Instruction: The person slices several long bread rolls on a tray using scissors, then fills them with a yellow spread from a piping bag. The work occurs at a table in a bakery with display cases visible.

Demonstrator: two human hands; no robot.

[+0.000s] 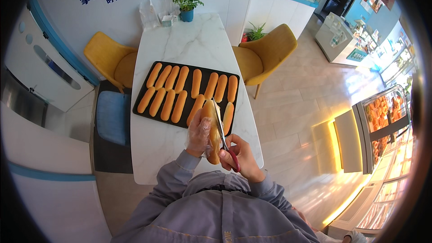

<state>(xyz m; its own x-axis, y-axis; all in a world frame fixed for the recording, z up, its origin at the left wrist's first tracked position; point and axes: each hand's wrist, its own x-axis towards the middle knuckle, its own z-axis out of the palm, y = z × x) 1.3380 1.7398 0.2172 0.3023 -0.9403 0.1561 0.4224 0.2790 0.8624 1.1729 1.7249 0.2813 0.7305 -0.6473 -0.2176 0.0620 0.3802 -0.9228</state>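
Note:
My left hand (199,135), in a clear plastic glove, grips a long bread roll (214,135) held up above the table's near part. Bare, my right hand (240,155) has its fingers in the dark red handles of a pair of scissors (221,129). The scissor blades lie along the roll's right side, pointing away from me; whether they are cutting into it is hard to tell. Behind my hands, a black baking tray (158,118) carries two rows of golden long rolls (182,79). The held roll and my left hand hide part of the tray's near row.
The tray rests on a white marble-patterned table (189,47). Yellow chairs (265,54) stand at both sides, with a blue stool (113,118) at left. A potted rose (186,3) and plastic bags (149,13) sit at the far end. A lit bread display (384,118) stands right.

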